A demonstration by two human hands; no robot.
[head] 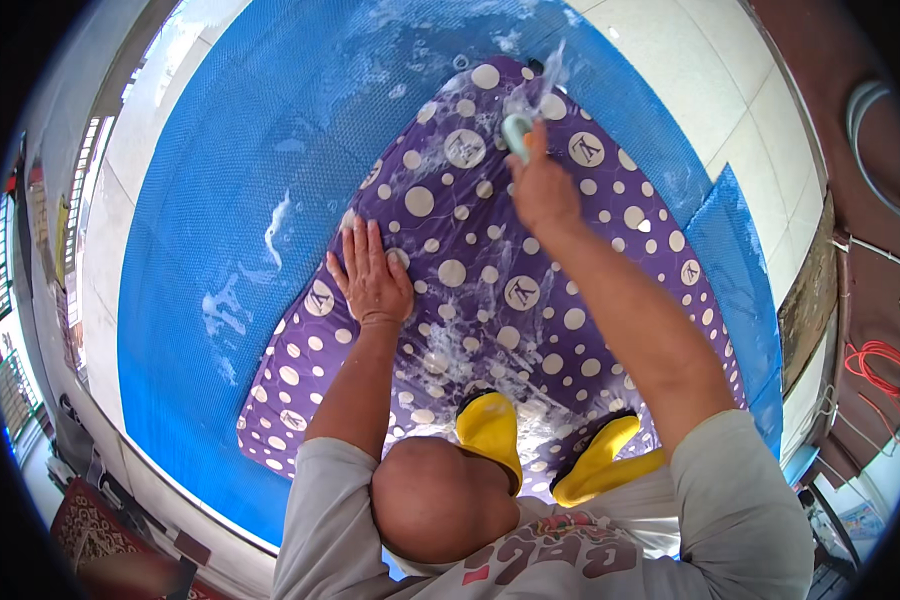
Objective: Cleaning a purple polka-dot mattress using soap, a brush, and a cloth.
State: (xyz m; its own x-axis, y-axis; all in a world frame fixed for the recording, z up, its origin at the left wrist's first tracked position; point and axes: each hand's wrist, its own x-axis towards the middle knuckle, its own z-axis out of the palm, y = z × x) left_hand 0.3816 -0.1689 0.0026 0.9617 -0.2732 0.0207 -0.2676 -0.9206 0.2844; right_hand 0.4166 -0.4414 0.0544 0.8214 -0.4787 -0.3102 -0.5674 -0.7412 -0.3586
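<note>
Before me a large purple polka-dot fabric piece (451,273) with cream spots and some letter motifs lies spread over a blue textured mat (217,187). White suds (450,352) streak its middle and far end. My left hand (375,277) rests palm down at its left edge, fingers spread, holding nothing. Near the far end, my right hand (546,187) grips a pale green scrubbing brush (517,135), its forefinger stretched forward. The brush is against the wet fabric; its bristles are hidden.
Yellow rubber boots (491,431) on my feet stand on the fabric's near part. Pale floor tiles (690,67) surround the mat. Coiled orange cord (879,367) and a grey hose (870,150) lie at the right. A patterned rug (94,525) is at lower left.
</note>
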